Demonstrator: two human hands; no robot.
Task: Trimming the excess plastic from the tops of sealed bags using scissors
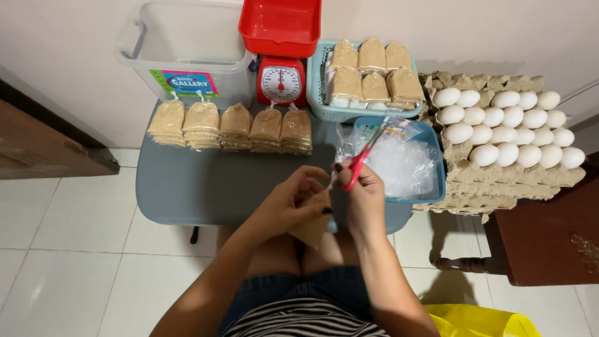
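A grey table [187,187] bears five stacks of brown packets [232,128], a red scale [281,81] and baskets.

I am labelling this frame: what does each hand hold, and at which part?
Right hand: red-handled scissors, by the handles. Left hand: small packet of brown powder, near its top.

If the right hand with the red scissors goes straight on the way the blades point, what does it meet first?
The right hand aims the red scissors up and to the right. First in that line is probably the clear plastic bags in the blue tray; depth is unclear, so the blades may pass above them.
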